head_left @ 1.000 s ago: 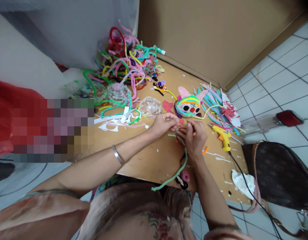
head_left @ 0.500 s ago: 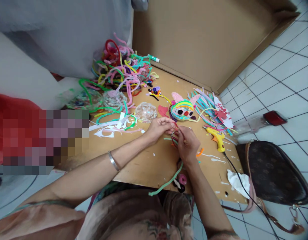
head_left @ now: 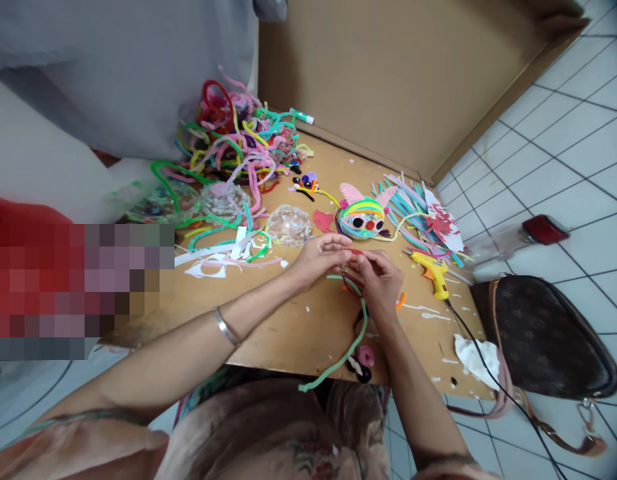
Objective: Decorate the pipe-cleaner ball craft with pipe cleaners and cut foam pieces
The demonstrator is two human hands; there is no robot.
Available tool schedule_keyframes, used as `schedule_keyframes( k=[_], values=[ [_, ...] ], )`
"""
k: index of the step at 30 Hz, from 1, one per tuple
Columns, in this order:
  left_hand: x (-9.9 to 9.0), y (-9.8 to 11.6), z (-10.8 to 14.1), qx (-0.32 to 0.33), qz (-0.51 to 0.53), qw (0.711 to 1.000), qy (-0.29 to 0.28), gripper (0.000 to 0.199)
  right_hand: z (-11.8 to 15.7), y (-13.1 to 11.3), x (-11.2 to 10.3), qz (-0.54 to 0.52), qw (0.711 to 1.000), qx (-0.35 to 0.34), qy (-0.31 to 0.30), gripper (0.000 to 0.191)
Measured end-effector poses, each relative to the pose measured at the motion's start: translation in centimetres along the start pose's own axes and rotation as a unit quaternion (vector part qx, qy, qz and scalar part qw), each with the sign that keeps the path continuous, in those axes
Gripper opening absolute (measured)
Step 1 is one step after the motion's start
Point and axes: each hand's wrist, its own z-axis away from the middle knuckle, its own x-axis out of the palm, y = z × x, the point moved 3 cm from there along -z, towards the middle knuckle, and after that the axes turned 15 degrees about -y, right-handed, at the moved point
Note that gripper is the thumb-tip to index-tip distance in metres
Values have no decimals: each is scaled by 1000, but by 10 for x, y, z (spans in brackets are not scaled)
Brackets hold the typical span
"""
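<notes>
Over the middle of the table, my left hand point(head_left: 321, 260) and my right hand point(head_left: 383, 280) meet, their fingertips pinching a short red pipe cleaner point(head_left: 356, 253) between them. Below the fingers shows a dark red loop point(head_left: 351, 285); whether it belongs to the same piece I cannot tell. A pale green pipe cleaner point(head_left: 333, 371) curves from under my right hand to the front edge. Just beyond the hands sits a round, colourful face ornament point(head_left: 364, 219) with pink ears, dark eyes and a red nose. Left of it are a pinkish-red cutout point(head_left: 323, 221) and a clear round piece point(head_left: 289, 225).
A yellow glue gun point(head_left: 432, 272) lies at the right, its cord point(head_left: 481, 353) running off the table. Tangled pipe cleaners point(head_left: 233, 143) are heaped at the back left. A brown handbag point(head_left: 548, 337) is at the right edge. A person in red point(head_left: 33, 267) is at the left.
The red pipe cleaner now lies more level between my fingertips. My right hand has turned and its fingers reach further toward the left. The view has shifted slightly.
</notes>
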Motion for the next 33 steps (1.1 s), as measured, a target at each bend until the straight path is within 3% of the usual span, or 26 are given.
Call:
schedule_keyframes(
  k=[3,8,11,17,22,27,30,33],
  values=[
    [1,4,1,51,-87,995,3,45,-1,1,-1,-41,999,16,17,11],
    [4,6,4,106,-207,972,-14,22,-1,0,-1,-54,998,21,18,8],
    [4,7,5,128,-237,963,-4,19,-2,2,0,-97,994,45,11,10],
    [5,9,5,173,-317,933,4,11,-3,0,1,-218,966,137,6,18],
    [3,9,5,169,-353,920,8,8,-1,4,3,-283,935,210,-48,27],
    [0,17,7,200,-381,901,43,12,-3,4,0,-253,952,169,-30,38],
    [1,17,6,163,-342,925,15,16,-4,3,-4,-208,969,129,-20,46],
    [2,13,6,114,-293,949,-1,20,-4,4,-5,-166,982,82,-41,37]
  ],
)
